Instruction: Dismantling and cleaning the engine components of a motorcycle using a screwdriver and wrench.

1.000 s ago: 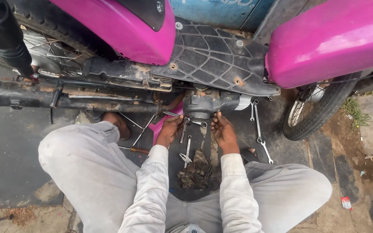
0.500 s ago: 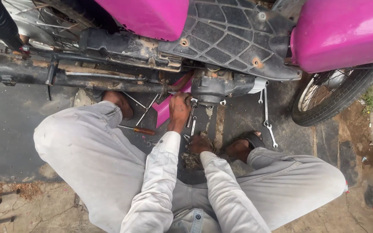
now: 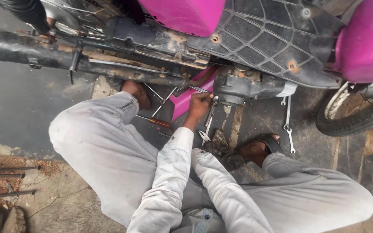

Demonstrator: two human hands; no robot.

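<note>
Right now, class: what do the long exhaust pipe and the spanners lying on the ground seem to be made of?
Exhaust pipe: likely steel, matt black, with rusty brown patches and grime. Spanners: likely bright steel, silvery and shiny.

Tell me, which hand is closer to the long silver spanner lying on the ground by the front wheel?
Probably the right, though that hand itself is hidden: its sleeve ends low between the knees. The left hand is up at the grey engine casing, holding a thin metal tool, farther from the long silver spanner.

Magenta scooter panels point(image 3: 191, 15), black grid-patterned footboard point(image 3: 268, 39), pale grey trousers point(image 3: 104, 146), possibly dusty.
</note>
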